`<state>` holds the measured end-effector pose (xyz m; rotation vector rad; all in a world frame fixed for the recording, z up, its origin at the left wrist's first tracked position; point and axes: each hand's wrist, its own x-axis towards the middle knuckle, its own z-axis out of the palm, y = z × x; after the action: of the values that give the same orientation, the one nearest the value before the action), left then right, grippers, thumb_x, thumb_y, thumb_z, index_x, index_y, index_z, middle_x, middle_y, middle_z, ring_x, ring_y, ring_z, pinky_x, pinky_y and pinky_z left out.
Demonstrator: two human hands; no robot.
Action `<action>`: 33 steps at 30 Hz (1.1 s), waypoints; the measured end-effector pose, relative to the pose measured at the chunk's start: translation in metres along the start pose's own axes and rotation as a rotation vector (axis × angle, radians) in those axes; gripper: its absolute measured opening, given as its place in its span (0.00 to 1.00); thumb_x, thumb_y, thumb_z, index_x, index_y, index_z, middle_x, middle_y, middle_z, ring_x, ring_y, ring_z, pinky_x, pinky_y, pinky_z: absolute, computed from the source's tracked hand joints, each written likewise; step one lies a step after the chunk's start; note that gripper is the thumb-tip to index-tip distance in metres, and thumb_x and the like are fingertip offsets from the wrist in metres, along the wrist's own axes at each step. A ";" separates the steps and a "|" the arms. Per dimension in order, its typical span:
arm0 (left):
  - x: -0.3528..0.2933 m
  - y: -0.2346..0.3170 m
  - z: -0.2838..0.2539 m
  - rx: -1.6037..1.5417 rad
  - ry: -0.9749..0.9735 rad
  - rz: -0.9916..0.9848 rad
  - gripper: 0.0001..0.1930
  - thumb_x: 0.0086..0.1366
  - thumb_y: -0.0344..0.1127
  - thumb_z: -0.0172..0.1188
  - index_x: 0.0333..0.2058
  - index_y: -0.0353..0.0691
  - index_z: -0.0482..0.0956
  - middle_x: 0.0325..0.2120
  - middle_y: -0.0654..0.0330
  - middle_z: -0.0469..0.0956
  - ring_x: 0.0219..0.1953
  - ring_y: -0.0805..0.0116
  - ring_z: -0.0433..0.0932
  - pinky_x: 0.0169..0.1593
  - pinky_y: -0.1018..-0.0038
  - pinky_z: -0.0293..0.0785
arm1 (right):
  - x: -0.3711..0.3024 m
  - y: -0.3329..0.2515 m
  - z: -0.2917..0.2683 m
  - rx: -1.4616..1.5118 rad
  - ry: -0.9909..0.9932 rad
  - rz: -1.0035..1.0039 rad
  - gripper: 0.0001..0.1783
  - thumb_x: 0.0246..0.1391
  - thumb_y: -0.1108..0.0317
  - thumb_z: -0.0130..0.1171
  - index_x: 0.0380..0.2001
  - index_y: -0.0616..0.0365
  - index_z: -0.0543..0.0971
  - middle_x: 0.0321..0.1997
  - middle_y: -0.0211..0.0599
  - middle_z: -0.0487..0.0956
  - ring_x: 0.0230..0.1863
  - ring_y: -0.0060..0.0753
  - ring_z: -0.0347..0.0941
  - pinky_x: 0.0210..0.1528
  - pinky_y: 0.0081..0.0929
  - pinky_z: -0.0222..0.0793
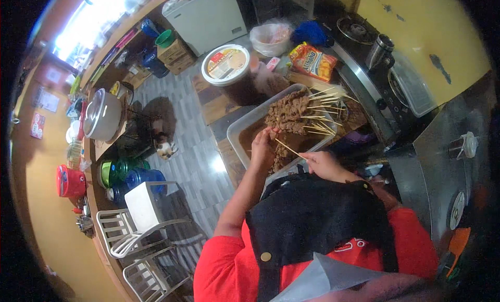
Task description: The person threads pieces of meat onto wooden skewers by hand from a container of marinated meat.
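My right hand [324, 165] is closed round the lower end of a thin bamboo skewer [290, 149], which slants up and left. At its other end my left hand [263, 146] pinches a small reddish-brown piece of meat [274, 134]. Both hands are over a clear plastic tub [235, 130]. Brown marinated meat [281, 157] lies loose in the tub near my hands. Finished-looking meat skewers [288, 112] are piled across its far side, their bare sticks pointing right. My fingers partly hide the held meat.
A large lidded bucket [227, 67] stands beyond the tub, beside a white bowl [271, 39] and an orange snack bag [312, 61]. At right is a gas stove [359, 70] with a steel mug [382, 51]. White chairs [141, 205] and a cat [165, 148] are on the left.
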<state>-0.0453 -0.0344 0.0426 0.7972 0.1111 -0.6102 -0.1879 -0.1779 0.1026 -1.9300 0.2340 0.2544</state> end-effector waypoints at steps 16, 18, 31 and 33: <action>-0.004 0.013 0.001 0.080 -0.062 -0.032 0.11 0.58 0.34 0.44 0.34 0.31 0.65 0.30 0.53 0.71 0.36 0.61 0.71 0.43 0.68 0.67 | 0.018 0.001 0.012 0.566 -0.150 0.209 0.17 0.49 0.70 0.42 0.44 0.61 0.66 0.15 0.26 0.67 0.11 0.13 0.56 0.12 0.10 0.51; -0.008 0.009 0.003 0.079 -0.060 -0.046 0.11 0.58 0.34 0.44 0.34 0.31 0.66 0.30 0.53 0.71 0.36 0.62 0.70 0.42 0.68 0.67 | 0.021 -0.003 0.014 0.579 -0.136 0.186 0.17 0.48 0.70 0.43 0.43 0.61 0.67 0.15 0.26 0.67 0.11 0.12 0.55 0.12 0.10 0.51; -0.026 -0.004 0.014 0.236 -0.117 -0.150 0.12 0.59 0.37 0.45 0.36 0.36 0.66 0.32 0.58 0.71 0.28 0.72 0.72 0.31 0.78 0.69 | 0.057 -0.002 0.021 0.773 -0.139 0.264 0.09 0.49 0.66 0.45 0.25 0.61 0.70 0.15 0.34 0.69 0.08 0.14 0.54 0.08 0.12 0.47; -0.023 -0.006 0.010 0.250 -0.042 -0.050 0.12 0.59 0.36 0.44 0.38 0.35 0.66 0.32 0.57 0.72 0.29 0.72 0.72 0.32 0.78 0.69 | 0.059 -0.003 0.024 0.700 -0.123 0.252 0.09 0.50 0.66 0.44 0.27 0.61 0.70 0.16 0.32 0.70 0.08 0.15 0.56 0.09 0.12 0.49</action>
<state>-0.0694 -0.0340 0.0535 1.0254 0.0160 -0.6967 -0.1319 -0.1567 0.0793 -1.1871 0.4223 0.3958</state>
